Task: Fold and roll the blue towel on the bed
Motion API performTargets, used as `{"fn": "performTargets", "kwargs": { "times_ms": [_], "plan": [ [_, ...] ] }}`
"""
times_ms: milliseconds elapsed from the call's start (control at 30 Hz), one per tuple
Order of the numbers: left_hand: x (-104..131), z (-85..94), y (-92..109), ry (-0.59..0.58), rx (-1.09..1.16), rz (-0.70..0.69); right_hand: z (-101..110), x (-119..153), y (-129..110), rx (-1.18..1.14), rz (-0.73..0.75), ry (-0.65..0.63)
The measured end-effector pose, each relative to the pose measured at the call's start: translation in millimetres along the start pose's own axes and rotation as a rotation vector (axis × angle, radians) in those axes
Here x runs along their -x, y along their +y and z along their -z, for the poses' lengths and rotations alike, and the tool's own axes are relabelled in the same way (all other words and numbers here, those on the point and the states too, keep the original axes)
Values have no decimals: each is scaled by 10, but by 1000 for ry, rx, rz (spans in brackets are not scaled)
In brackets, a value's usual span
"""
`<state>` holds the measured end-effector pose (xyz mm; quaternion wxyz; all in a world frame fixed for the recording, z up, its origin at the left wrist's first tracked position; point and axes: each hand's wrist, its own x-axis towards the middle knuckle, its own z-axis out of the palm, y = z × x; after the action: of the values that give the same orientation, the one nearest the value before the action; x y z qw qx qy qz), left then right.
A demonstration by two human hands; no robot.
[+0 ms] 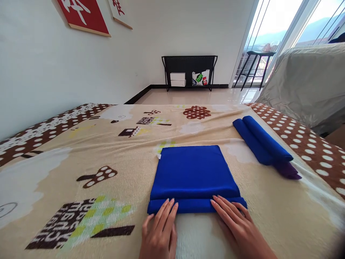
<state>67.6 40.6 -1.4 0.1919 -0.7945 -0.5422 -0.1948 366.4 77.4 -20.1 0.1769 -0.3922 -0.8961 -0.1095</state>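
Head-worn camera looks forward and down, close above the blanket [134, 154]

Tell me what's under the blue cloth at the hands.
The patterned blanket shows around the blue cloth and evidently runs beneath it; any print there is covered. The near fold's inside is hidden too.

A wide blanket [129, 201] spreads across the foreground. At its near centre lies a cloth [194, 169], its near edge rolled, with the left hand [161, 226] on the roll's left part and the right hand [236, 225] towards its right end. Farther right on the blanket lies a rolled bundle [262, 140], a smaller cloth [288, 170] jutting from its near end. Beyond the blanket, a low rack [188, 64] stands before the far wall [194, 28], holding stacked boxes [178, 80] on its left. A stool [260, 54] stands to the rack's right.
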Motion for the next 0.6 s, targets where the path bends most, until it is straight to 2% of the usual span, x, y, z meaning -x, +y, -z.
{"fn": "performTargets", "kwargs": {
  "times_ms": [167, 333, 467, 600],
  "plan": [
    [129, 16, -316, 8, -28, 24, 106, 138, 211, -24, 56, -3],
    [201, -17, -573, 10, 20, 18, 83, 275, 408, -65, -22, 55],
    [194, -54, -630, 31, 42, -21, -17, 324, 508, 22, -124, 118],
    [196, -65, -595, 59, 63, 24, -57, 359, 549, 78, -149, 133]
  ]
}}
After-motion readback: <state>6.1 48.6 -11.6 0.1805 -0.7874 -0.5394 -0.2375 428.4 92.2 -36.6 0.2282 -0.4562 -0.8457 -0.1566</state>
